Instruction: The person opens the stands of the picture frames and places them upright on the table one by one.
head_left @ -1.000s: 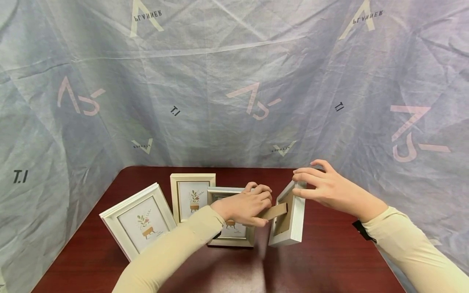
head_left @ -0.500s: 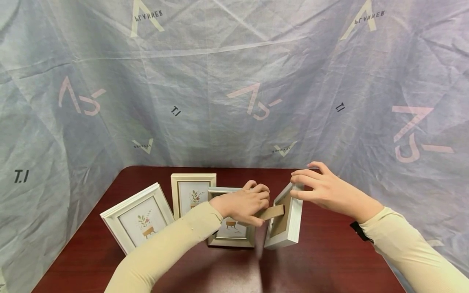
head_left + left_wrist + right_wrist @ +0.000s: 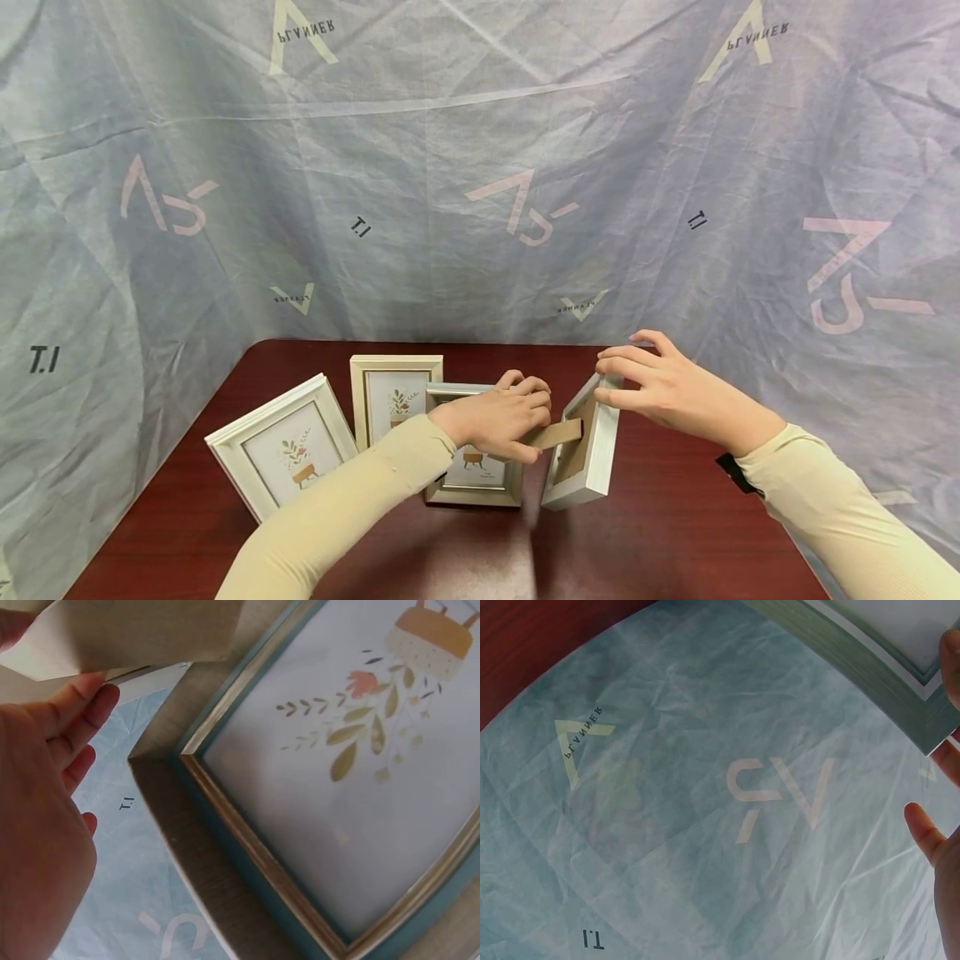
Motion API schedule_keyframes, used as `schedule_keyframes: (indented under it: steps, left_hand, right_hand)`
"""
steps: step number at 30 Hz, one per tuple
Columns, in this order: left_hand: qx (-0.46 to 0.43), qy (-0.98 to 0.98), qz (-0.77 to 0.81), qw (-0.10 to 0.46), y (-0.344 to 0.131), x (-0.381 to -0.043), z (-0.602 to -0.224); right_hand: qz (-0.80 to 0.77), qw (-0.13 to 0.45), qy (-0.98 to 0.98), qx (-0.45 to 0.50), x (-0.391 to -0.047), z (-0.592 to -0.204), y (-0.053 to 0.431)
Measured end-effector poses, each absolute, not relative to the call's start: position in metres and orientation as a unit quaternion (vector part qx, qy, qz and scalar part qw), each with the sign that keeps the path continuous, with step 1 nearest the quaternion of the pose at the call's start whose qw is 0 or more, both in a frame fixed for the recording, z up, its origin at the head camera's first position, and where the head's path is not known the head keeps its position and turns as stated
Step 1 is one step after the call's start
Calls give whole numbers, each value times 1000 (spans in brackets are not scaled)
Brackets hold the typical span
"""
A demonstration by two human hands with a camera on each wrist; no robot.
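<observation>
A white picture frame (image 3: 602,454) stands on the table at the right, its brown back turned to the left. My right hand (image 3: 660,392) grips its top edge; in the right wrist view one corner of the picture frame (image 3: 911,712) lies between thumb and fingers. Out from the back sticks a cardboard stand leg (image 3: 558,434). My left hand (image 3: 495,421) pinches this leg's far end, thumb on one side and fingers on the other, as the left wrist view shows. Right behind that hand, a champagne-coloured frame (image 3: 472,497) stands partly hidden.
Two more frames stand at the left: a cream one (image 3: 396,363) further back and a tilted white one (image 3: 236,450) nearer, partly covered by my left sleeve (image 3: 352,517). The dark red table (image 3: 675,533) ends at a grey printed cloth (image 3: 480,283).
The white picture frame and both hands have shifted slightly left and nearer. In the last half second they hold almost still, with the same grips.
</observation>
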State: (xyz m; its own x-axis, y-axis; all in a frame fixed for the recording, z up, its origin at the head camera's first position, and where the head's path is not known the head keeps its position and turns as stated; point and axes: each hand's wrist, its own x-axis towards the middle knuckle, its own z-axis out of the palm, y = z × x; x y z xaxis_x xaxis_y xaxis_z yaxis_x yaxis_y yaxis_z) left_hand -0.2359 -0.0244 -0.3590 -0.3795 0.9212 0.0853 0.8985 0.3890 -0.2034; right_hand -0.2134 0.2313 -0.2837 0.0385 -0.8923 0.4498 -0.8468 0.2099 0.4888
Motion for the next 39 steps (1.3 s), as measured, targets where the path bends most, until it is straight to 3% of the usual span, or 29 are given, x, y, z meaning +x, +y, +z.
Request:
schedule_keyframes:
  steps: [16, 39]
  left_hand:
    - [-544, -829, 38, 123, -26, -238, -366]
    - [-538, -831, 36, 139, -22, -237, -376]
  right_hand:
    - [-8, 371, -685, 627, -211, -279, 231]
    - [-14, 351, -701, 620, -212, -275, 238]
